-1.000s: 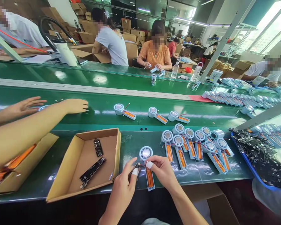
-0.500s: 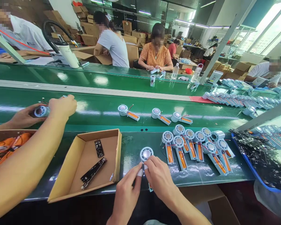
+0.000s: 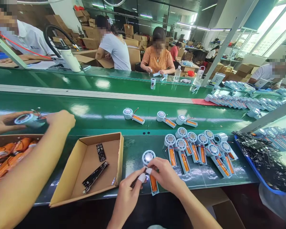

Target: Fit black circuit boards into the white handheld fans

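Observation:
Right in front of me a light-blue handheld fan body lies on the bench, its round head away from me and an orange cell in its uncovered handle. Over its neck, my left hand and my right hand meet fingertip to fingertip. Both are closed in a pinch around a small dark piece, mostly hidden by the fingers. White covers wrap both thumbs. To the left stands a cardboard box with a few black circuit boards inside.
Several similar fan bodies are grouped to the right, beside a blue tray of black boards. Three more lie on the green belt. A co-worker's arms reach in from the left, holding another fan body above orange-wrapped parts.
My hands have shifted slightly and the right one has turned, uncovering the fan's handle and orange cell. At left, the co-worker's hands have moved left and down with their fan body.

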{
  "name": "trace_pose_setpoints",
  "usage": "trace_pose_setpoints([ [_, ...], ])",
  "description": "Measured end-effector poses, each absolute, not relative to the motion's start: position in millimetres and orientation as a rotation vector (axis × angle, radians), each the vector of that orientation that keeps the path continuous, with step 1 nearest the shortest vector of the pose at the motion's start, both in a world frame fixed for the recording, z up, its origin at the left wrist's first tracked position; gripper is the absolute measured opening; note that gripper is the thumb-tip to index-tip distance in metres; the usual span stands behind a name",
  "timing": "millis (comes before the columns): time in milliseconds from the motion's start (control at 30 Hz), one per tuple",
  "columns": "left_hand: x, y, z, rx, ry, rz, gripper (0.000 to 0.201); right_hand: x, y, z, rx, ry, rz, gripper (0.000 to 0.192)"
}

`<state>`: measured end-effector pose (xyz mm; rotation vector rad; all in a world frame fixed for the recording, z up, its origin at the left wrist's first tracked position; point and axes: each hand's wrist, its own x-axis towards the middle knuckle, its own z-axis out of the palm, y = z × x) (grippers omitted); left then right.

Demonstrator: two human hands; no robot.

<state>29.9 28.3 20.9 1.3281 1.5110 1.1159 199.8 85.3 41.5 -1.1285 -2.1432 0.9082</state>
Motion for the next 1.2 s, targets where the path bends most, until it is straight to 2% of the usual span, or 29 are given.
trace_pose_setpoints([
  [167,23.4,33.1,30.8,1.337,1.439,1.048,0.038,201.7,91.4,46.9,-1.044,-2.008,1.121,0.015],
  [300,19.6,37.3,26.6,1.386,1.399,1.01,0.037,200.5,93.6,44.1,-0.977,-1.99,1.125,0.014],
  [433,21.3,36.0,25.6,1.416,1.458,1.007,0.038,196.2,90.5,41.4,-1.127,-1.894,1.11,0.011],
  [633,28.7,10.2,33.8,1.309,1.429,0.993,0.049,207.1,77.7,42.7,-1.203,-1.606,1.499,0.023],
  [800,43.2,21.2,6.8,1.072,1.481,1.04,0.06,210.0,75.9,38.4,-1.065,-1.324,1.693,0.021],
  [900,56.4,31.1,-5.7,0.959,1.358,0.982,0.066,202.8,73.9,37.7,-0.945,-1.205,1.806,0.025],
  [1000,65.7,36.0,0.6,0.77,1.156,1.003,0.067,198.8,68.4,37.0,-0.807,-1.159,1.907,0.033],
  [1100,68.6,40.6,15.0,0.576,1.016,0.999,0.072,203.9,65.9,37.1,-0.766,-1.208,1.885,0.037],
  [1200,68.1,43.2,20.7,0.539,1.077,0.979,0.074,215.4,71.0,39.4,-0.853,-1.231,1.764,0.038],
])
